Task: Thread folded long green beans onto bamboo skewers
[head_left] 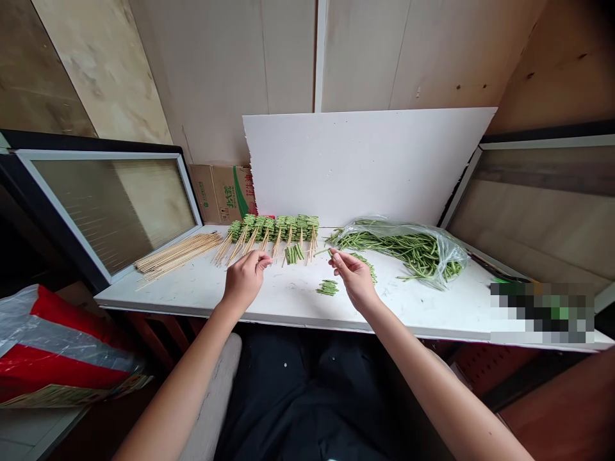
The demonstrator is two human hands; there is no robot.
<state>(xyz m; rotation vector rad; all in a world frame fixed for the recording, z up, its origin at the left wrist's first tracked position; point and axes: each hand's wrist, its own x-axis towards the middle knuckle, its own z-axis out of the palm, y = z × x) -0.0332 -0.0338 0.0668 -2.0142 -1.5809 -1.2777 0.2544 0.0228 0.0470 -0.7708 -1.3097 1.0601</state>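
My left hand (pixel 245 278) is closed in a pinch on a thin bamboo skewer, which points right and shows only faintly. My right hand (pixel 353 275) faces it, fingertips pinched on a short piece of green bean (pixel 323 251) by the skewer's far end. Between the hands, a small row of cut bean pieces (pixel 294 254) lies on the white table (pixel 283 304). Nearer me is another small pile of cut pieces (pixel 327 287). More cut pieces (pixel 368 266) are partly hidden behind my right hand. Finished bean skewers (pixel 273 230) lie stacked behind, sticks toward me.
Bare bamboo skewers (pixel 177 253) lie in a bundle at the left. An open clear plastic bag (pixel 439 256) of long green beans (pixel 384 242) sits at the right. A cardboard box (pixel 221 192) and white board (pixel 369 166) stand behind. A pixelated patch covers the table's right end.
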